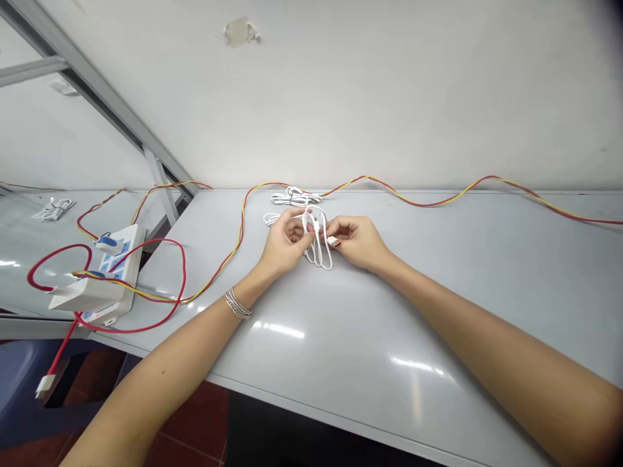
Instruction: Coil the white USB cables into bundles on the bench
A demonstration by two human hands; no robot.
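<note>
Between my hands, above the grey table (311, 363), is a white USB cable (327, 256) bent into several loops. My left hand (285, 243) is closed, thumb and fingers pinching the looped part. My right hand (359, 241) is closed too, its fingers around the cable end, where a white plug shows below the fingertips. Just beyond my left hand lies a coiled white cable bundle (294, 196) by the wall. Another bit of white cable (270, 220) shows beside my left hand, partly hidden by it.
At the left stands a white power strip (127, 259) with a charger (87, 295) and a looping red cable (183, 266). A twisted red and yellow wire (428, 205) runs along the wall (413, 97). A blue chair (29, 370) is below the table's left end.
</note>
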